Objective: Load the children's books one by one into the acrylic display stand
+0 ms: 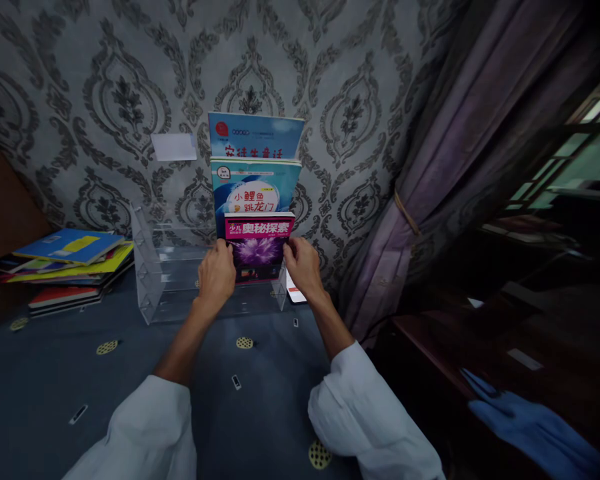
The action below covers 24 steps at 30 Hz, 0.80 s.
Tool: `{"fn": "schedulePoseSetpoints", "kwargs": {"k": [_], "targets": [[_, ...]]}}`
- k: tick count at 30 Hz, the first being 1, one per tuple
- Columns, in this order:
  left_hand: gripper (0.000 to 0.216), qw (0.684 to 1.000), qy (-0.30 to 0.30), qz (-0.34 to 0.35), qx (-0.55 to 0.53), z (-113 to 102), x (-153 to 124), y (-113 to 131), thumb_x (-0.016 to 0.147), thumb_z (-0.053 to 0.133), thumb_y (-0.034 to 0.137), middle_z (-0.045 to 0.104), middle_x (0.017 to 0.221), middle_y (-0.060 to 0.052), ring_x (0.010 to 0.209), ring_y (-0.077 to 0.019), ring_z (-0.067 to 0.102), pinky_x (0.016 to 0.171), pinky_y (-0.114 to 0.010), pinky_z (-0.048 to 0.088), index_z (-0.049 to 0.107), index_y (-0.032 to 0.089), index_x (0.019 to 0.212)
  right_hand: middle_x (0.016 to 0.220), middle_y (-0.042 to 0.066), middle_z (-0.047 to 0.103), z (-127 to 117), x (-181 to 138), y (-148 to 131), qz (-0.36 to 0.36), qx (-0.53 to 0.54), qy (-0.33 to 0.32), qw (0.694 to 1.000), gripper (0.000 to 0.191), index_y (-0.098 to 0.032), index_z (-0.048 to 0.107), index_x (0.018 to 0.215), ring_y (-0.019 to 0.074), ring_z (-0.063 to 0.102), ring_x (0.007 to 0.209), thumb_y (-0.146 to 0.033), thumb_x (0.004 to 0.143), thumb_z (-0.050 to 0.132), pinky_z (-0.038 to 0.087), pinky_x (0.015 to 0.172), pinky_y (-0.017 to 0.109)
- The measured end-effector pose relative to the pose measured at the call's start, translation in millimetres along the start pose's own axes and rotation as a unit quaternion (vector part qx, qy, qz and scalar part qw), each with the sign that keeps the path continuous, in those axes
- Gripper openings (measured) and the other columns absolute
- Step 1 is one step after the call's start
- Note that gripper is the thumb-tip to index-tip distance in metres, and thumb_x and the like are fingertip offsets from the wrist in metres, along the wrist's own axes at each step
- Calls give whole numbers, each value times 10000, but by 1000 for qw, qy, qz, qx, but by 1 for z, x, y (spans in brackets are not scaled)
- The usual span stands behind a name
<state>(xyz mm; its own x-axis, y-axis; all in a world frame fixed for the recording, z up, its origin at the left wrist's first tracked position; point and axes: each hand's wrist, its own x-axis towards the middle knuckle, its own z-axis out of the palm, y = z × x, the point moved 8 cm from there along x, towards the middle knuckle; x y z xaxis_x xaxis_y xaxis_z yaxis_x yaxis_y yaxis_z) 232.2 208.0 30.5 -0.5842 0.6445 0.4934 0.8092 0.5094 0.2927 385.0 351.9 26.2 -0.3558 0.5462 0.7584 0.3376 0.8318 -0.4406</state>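
Note:
A clear tiered book rack (150, 280) stands on the dark blue tablecloth against the wall. At its right end a pink and purple book (257, 250) is upright, gripped at its two side edges. My left hand (217, 270) is closed on the left edge, and my right hand (303, 263) pinches the right edge. Behind it, in steps, rise a teal book (255, 183) and, tallest at the back, a blue book (257, 137). The lower part of the pink book shows through the clear plastic, and whether it rests on a tier I cannot tell.
On the left lies a stack of books (70, 250), a blue one on top. A lit phone (295, 291) sits behind the rack's right end. A purple curtain (380, 253) hangs at right, near a blue cloth (530, 420). A white switch plate (174, 147) is on the wall.

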Motion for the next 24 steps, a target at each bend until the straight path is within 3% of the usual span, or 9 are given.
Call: {"fn": "schedulePoseSetpoints", "kwargs": {"k": [17,24], "targets": [[311,999,-14,8,35,-6,-5,6,1063,299,243,710,1072,-188,1057,-308,687,833,-370,519,555,100,1167,876,114,690,-2,1,-2,-3,-4,-1,1000,225,-184,666,925,258,617,807,-274,908,461,480,754,367],[337,998,-14,20,54,-8,-3,5,1051,297,271,712,1047,-193,1062,-322,679,839,-391,524,575,115,1160,892,127,696,-1,2,1,4,2,-29,1000,260,-172,681,941,268,632,817,-300,916,456,480,735,369]]}}
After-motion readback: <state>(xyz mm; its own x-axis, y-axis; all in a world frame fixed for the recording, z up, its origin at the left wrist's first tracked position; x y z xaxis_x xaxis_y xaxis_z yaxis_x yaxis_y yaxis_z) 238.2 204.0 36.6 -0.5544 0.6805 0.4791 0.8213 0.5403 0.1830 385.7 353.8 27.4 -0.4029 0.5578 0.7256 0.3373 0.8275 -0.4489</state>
